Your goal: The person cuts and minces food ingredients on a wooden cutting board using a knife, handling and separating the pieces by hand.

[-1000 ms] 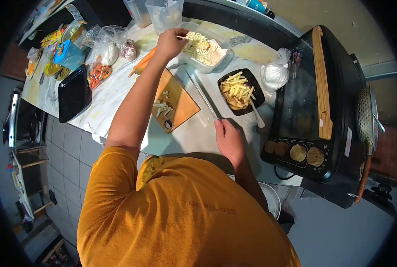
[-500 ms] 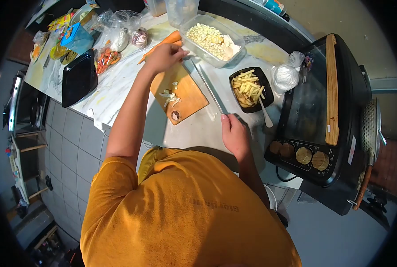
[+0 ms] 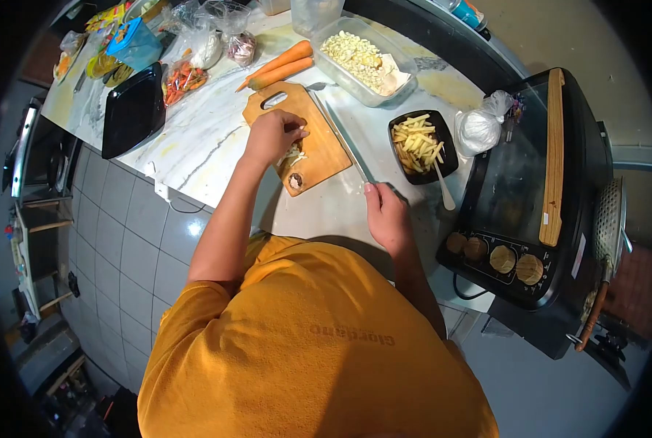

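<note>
Over the wooden cutting board (image 3: 324, 157), my left hand (image 3: 273, 139) has its fingertips pinched together, and whatever is between them is too small to make out. Under and beside those fingers lie small white chopped pieces (image 3: 296, 153), partly hidden by the hand. A round brownish cut piece (image 3: 295, 179) sits near the board's lower corner. My right hand (image 3: 389, 215) is closed around the handle of a long knife (image 3: 352, 147), whose blade points away along the board's right side.
Two carrots (image 3: 282, 69) lie behind the board, left of a plastic tub of chopped white bits (image 3: 412, 84). To the right are a black bowl of cut potato sticks (image 3: 418, 144) with a spoon (image 3: 444, 191), a bag of white powder (image 3: 479, 133) and an oven (image 3: 512, 182). A black tray (image 3: 132, 113) sits left.
My left hand has moved down from beside the carrots and the board's far end to the chopped pieces. My right hand still holds the knife in nearly the same place.
</note>
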The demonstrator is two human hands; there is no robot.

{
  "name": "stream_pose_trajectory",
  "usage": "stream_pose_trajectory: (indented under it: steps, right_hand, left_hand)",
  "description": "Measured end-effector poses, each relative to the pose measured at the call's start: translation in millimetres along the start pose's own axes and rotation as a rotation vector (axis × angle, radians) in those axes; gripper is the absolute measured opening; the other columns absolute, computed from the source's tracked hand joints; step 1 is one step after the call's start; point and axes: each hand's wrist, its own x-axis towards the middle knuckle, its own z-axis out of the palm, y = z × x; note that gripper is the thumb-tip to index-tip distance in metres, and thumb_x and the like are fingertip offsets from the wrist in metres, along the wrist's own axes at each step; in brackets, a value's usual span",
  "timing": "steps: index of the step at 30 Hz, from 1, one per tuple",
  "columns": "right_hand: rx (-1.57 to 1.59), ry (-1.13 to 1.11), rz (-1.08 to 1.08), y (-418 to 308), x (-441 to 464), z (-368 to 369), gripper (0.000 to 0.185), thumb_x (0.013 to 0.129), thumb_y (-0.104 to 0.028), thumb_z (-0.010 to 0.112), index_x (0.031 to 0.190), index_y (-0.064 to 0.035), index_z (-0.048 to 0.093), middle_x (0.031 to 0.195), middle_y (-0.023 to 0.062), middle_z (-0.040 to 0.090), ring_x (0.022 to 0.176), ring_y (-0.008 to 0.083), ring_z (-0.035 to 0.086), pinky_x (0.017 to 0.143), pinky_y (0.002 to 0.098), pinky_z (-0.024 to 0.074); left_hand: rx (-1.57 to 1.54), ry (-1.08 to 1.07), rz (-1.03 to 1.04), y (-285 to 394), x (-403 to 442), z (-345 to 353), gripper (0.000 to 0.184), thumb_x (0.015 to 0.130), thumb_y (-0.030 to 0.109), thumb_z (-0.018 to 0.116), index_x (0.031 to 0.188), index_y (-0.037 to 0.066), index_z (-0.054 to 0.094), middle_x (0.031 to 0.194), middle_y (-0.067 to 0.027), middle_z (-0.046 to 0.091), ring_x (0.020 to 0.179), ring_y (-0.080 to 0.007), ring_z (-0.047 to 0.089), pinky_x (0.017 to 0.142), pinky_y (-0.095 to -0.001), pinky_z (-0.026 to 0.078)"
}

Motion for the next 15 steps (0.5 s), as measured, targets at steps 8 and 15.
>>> stream_pose_trajectory:
  steps: [8,15]
  right_hand:
    - [-0.009,-0.013,0.01,1,2,-2,0.036,0.103,-0.037,0.049,0.098,-0.0041,0.061,0.084,0.0228,0.066,0.085,0.0472,0.063,0.072,0.0515,0.0488]
    - [0.026,0.003,0.036,0,6,-7,0.036,0.103,-0.038,0.049,0.1,-0.0043,0.062,0.085,0.0225,0.067,0.085,0.0462,0.063,0.071,0.0506,0.0487]
  left_hand:
    - [-0.01,0.089,-0.01,2,-6,10,0.021,0.086,0.019,0.076,0.099,0.003,0.076,0.088,-0.0141,0.074,0.072,-0.0257,0.071,0.07,-0.0353,0.055]
    - [0.164,0.288,0.085,0,-13,24,0.015,0.086,0.014,0.07,0.094,0.002,0.073,0.087,-0.0184,0.07,0.085,-0.0373,0.065,0.08,-0.0469,0.051]
